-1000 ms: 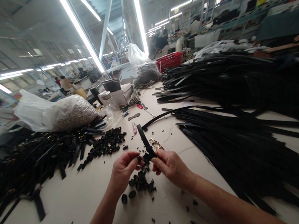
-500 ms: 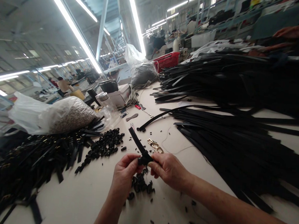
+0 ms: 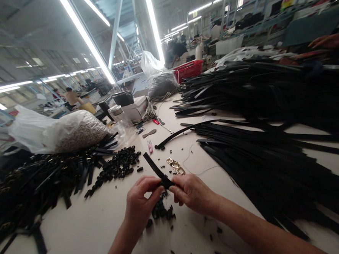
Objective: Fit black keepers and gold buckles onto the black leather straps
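Both hands meet over the pale table at a black strap [image 3: 152, 165], whose free end points up and away to the left. My left hand [image 3: 141, 197] pinches it from the left, at a thicker spot that looks like a small black loop around the strap. From the right, my right hand [image 3: 192, 193] grips it between thumb and fingers. Beneath the hands lies a small heap of black loops [image 3: 164, 213], partly hidden by them. Gold metal buckles [image 3: 175, 165] rest just beyond my right hand. Pink thread snips [image 3: 150, 146] lie past the strap's free end.
A larger pile of black loops [image 3: 121, 162] sits left of centre, beside a heap of black straps with gold fittings [image 3: 39, 188]. Long black straps [image 3: 265, 163] cover the right side. A plastic bag [image 3: 80, 131] and a red basket [image 3: 190, 70] stand farther back. Another person's hand [image 3: 330, 40] shows at upper right.
The strap's free end has dropped slightly to the left, uncovering the pink snips. My left hand's fingers have shifted their pinch on it; my right hand stays nearly in place.
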Demonstrator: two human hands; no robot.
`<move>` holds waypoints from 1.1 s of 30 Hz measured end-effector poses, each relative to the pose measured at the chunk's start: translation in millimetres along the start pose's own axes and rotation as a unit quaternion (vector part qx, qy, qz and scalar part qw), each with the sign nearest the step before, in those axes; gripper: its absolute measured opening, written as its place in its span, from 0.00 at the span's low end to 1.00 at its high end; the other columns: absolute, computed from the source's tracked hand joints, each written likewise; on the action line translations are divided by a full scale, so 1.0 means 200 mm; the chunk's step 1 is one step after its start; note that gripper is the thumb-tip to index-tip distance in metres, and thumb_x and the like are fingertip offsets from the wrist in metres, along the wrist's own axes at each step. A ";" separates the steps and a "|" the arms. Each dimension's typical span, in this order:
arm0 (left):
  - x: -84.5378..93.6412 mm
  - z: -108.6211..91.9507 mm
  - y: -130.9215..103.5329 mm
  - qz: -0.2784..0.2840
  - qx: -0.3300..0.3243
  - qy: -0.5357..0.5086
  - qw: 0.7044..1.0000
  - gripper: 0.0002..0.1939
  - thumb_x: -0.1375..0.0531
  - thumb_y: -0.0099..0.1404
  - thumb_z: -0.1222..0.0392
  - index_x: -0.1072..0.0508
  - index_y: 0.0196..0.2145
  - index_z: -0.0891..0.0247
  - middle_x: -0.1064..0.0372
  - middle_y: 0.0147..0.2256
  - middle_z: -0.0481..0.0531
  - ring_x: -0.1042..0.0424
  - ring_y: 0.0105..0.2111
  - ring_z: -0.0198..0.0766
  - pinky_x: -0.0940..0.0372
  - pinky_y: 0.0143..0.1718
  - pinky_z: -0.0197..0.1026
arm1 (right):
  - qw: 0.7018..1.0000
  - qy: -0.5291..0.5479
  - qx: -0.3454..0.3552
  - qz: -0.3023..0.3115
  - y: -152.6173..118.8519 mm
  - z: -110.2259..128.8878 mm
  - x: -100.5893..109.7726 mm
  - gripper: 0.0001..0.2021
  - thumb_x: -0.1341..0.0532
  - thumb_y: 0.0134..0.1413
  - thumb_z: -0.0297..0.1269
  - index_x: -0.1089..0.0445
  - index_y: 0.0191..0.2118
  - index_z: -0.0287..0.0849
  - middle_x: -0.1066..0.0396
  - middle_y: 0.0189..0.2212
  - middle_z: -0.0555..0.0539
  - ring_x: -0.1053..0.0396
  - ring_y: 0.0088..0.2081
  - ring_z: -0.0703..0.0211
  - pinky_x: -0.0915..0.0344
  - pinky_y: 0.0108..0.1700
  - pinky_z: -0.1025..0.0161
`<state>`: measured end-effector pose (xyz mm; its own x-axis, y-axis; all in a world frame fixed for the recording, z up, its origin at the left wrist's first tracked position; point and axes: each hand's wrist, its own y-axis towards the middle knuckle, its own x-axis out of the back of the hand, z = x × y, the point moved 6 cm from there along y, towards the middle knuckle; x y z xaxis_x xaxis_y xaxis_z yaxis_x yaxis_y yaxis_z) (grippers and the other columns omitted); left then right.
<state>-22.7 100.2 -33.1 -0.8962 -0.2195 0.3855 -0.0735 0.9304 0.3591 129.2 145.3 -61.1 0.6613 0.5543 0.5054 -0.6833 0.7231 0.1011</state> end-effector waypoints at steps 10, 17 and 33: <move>-0.07 0.12 -0.03 0.036 0.166 -0.159 0.973 0.10 0.31 0.56 0.58 0.25 0.34 0.65 0.26 0.30 0.53 0.29 0.30 0.37 0.33 0.33 0.36 | 0.996 0.087 -0.009 0.025 0.01 -0.04 -0.06 0.08 0.47 0.61 0.32 0.36 0.30 0.40 0.25 0.23 0.49 0.26 0.23 0.62 0.34 0.27 0.69; -0.12 0.14 -0.04 0.045 0.159 -0.118 0.979 0.08 0.33 0.56 0.59 0.26 0.30 0.64 0.28 0.27 0.50 0.29 0.28 0.38 0.34 0.30 0.36 | 0.981 0.191 -0.020 0.025 0.02 -0.05 -0.09 0.06 0.48 0.58 0.27 0.34 0.35 0.39 0.29 0.26 0.50 0.26 0.27 0.63 0.31 0.30 0.69; -0.08 0.19 -0.04 0.044 0.252 -0.238 0.937 0.17 0.32 0.54 0.58 0.27 0.41 0.64 0.30 0.30 0.50 0.35 0.25 0.33 0.39 0.26 0.33 | 0.954 0.280 -0.085 0.059 -0.01 -0.02 -0.06 0.08 0.43 0.57 0.36 0.31 0.35 0.37 0.29 0.22 0.50 0.31 0.20 0.67 0.33 0.22 0.72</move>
<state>-24.1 107.3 -74.8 -0.9933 -0.0916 -0.0711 -0.0801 0.9854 -0.1502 123.4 139.7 -71.0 0.6767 0.7353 -0.0385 -0.7350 0.6716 -0.0933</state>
